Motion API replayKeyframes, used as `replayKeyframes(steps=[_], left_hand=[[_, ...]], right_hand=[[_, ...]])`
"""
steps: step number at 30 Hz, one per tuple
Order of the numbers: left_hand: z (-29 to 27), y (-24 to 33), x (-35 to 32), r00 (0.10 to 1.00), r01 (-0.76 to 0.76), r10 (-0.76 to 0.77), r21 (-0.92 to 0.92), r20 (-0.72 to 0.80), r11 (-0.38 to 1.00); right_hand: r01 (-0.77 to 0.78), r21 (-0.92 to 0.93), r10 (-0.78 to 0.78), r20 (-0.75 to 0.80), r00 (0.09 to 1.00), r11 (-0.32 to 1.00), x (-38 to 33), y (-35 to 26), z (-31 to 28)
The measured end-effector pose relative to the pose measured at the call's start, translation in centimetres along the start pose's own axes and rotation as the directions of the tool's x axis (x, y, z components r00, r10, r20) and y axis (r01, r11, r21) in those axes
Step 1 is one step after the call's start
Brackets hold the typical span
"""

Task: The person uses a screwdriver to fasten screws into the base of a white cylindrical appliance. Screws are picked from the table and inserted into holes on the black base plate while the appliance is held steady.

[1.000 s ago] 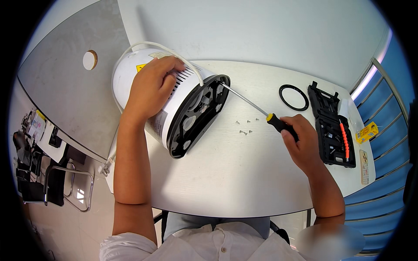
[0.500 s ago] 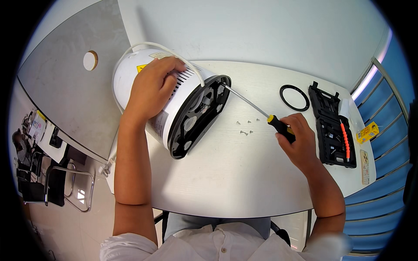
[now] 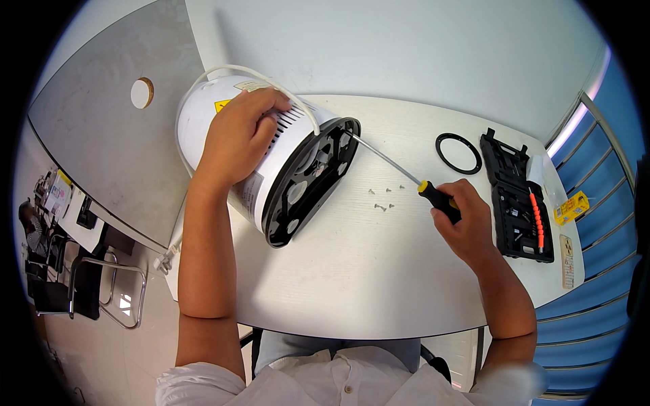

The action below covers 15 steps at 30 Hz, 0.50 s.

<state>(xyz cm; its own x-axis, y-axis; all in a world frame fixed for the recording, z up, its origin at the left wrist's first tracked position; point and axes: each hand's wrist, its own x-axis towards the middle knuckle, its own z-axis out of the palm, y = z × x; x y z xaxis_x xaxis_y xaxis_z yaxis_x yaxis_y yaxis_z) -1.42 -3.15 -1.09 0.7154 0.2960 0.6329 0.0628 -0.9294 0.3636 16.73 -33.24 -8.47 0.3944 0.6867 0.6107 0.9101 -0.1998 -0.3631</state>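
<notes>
A white rounded electric appliance [image 3: 203, 122] with vent slots lies on its side, its black underside [image 3: 315, 179] facing right. Over its upper side rests my left hand [image 3: 237, 139], fingers bent and gripping the casing. My right hand [image 3: 467, 220] is closed round the black and yellow handle of a screwdriver [image 3: 389, 160]. The long shaft slants up to the left, and its tip reaches the upper part of the underside; the exact contact spot is too small to make out. Several small screws [image 3: 381, 207] lie loose on the table between the underside and my right hand.
A black ring [image 3: 458, 153] lies at the back right, beside an opened black tool case [image 3: 518, 210] holding an orange flexible shaft [image 3: 537, 220]. A yellow box [image 3: 571, 208] stands by the right edge of the white table [image 3: 379, 284]. A white cord [image 3: 261, 76] loops over the appliance.
Almost nothing differs. The whole view has shifted very slightly; both hands keep their hold and the screwdriver tip stays at the underside.
</notes>
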Motion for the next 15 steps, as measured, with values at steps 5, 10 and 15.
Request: replayKeyframes(steps=[5, 10, 15], left_hand=[[0.0, -0.04, -0.01, 1.0, 0.001, -0.001, -0.003, 0.002, 1.0], [-0.04, 0.03, -0.03, 1.0, 0.004, -0.004, 0.009, 0.004, 1.0], [0.04, -0.05, -0.02, 1.0, -0.004, 0.004, 0.008, -0.005, 1.0]], right_hand=[[0.0, -0.007, 0.0, 0.003, 1.0, 1.0, 0.01, 0.03, 0.09], [0.005, 0.006, -0.005, -0.003, 1.0, 1.0, 0.01, -0.1, 0.2], [0.0, -0.001, 0.0, 0.0, 1.0, 1.0, 0.05, -0.18, 0.22]])
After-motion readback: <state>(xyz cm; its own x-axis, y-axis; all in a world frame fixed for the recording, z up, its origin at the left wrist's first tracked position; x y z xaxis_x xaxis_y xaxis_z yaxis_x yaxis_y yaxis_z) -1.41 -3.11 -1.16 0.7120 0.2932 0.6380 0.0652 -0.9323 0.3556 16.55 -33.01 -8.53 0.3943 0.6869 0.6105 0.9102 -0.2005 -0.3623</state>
